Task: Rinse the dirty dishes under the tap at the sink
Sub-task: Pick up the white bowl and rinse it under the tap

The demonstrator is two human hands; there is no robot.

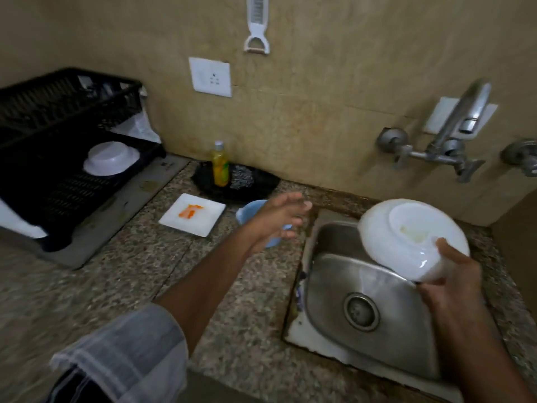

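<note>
My right hand [447, 274] grips a white bowl [406, 234] by its rim and holds it tilted over the steel sink [343, 286]. Pale food residue shows inside the bowl. The tap [462, 117] juts from the wall above it, and I see no water running. My left hand [279, 219] hovers open over a blue cup [250, 213] on the counter, fingers spread, partly hiding the cup. A white square plate [186, 225] with orange smears lies to the left of the cup.
A black dish rack [58, 112] at the far left holds an upturned white bowl [112, 161]. A yellow soap bottle [220, 164] and a steel scrubber [242, 177] sit on a black tray by the wall. A socket and a peeler hang on the wall.
</note>
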